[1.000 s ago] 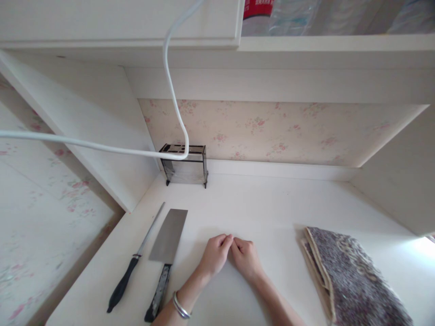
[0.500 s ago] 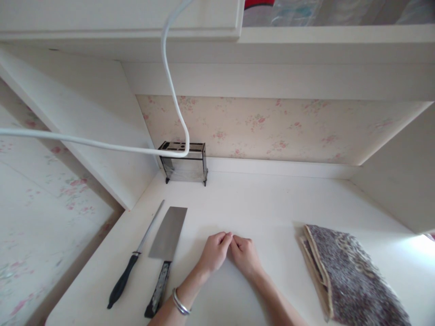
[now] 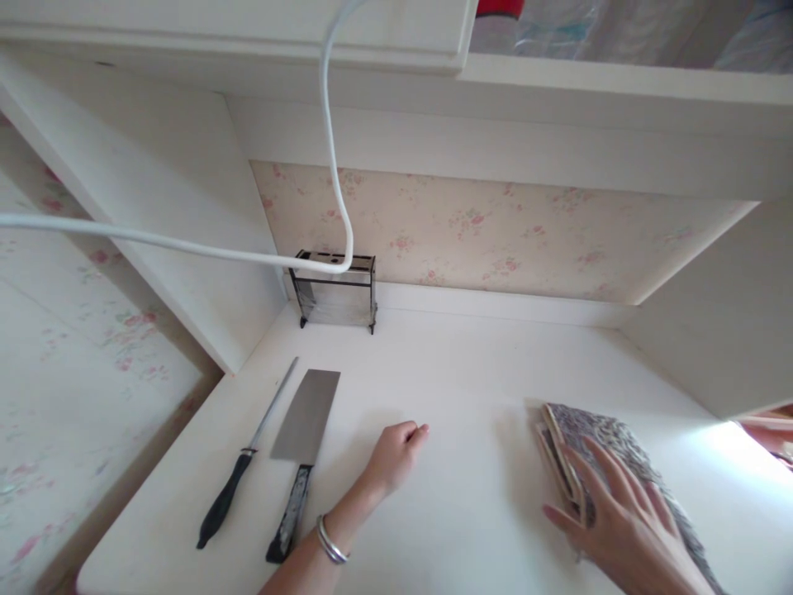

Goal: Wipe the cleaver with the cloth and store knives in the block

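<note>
My left hand [image 3: 396, 453] rests on the white counter as a closed fist with nothing visible in it; a silver bangle circles that wrist. Over the folded grey-brown patterned cloth [image 3: 600, 426] at the right, my right hand [image 3: 619, 512] is spread, its fingers apart; whether it touches the cloth I cannot tell. Left of my fist lies a cleaver [image 3: 308, 421], its blade pointing away and its worn black handle towards me. Beside it, further left, is a sharpening steel [image 3: 232, 487] with a black handle.
A knife rack [image 3: 338, 297] with clear sides stands at the back left of the counter [image 3: 458, 364]. A white cable [image 3: 186, 246] hangs in front of it, across the view. White cupboards [image 3: 235, 33] overhang the counter, and side panels close it in left and right.
My right hand has left my left fist, moved right and spread open over the cloth. My left hand stays in place. The view has shifted slightly.
</note>
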{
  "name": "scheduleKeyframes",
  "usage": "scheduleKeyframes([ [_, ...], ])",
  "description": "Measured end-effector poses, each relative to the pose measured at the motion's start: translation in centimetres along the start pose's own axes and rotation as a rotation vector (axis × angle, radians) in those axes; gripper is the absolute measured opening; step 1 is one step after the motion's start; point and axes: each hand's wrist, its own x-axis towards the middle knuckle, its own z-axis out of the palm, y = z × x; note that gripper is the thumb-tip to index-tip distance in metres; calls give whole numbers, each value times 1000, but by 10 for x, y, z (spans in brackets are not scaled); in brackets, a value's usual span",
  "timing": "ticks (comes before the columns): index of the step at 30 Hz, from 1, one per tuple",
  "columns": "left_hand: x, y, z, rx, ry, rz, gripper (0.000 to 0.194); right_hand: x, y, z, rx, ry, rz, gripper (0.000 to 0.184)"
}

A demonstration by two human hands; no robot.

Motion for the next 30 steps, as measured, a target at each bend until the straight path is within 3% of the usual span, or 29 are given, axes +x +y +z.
scheduleKeyframes([
  [4, -33, 23, -12, 158, -23, 63, 43, -28, 71, 16, -13, -12, -41, 88],
  [6, -58, 34, -26, 289, 30, 151, 39, -33, 85, 26, 39, -78, -78, 83],
  [8, -82, 38, -44, 452, 172, 210, 32, -32, 79, 36, 47, -136, -51, 72],
  [11, -111, 22, -75, 718, 364, 220, 25, -21, 44, 43, -20, -90, 94, 60],
  [14, -132, -12, -107, 902, 487, 152, 21, -3, -3, 39, -35, -66, 207, 59],
  [16, -143, -37, -128, 987, 598, 90, 24, 9, -32, 34, 14, -101, 206, 63],
  [19, -151, -70, -156, 1094, 760, 17, 31, 23, -77, 31, 122, -163, 72, 74],
  [24, -150, -99, -173, 1081, 697, 20, 34, 32, -158, 23, 300, -328, -302, 95],
  [30, -148, -109, -170, 1069, 687, -35, 31, 39, -240, 5, 412, -368, -440, 76],
])
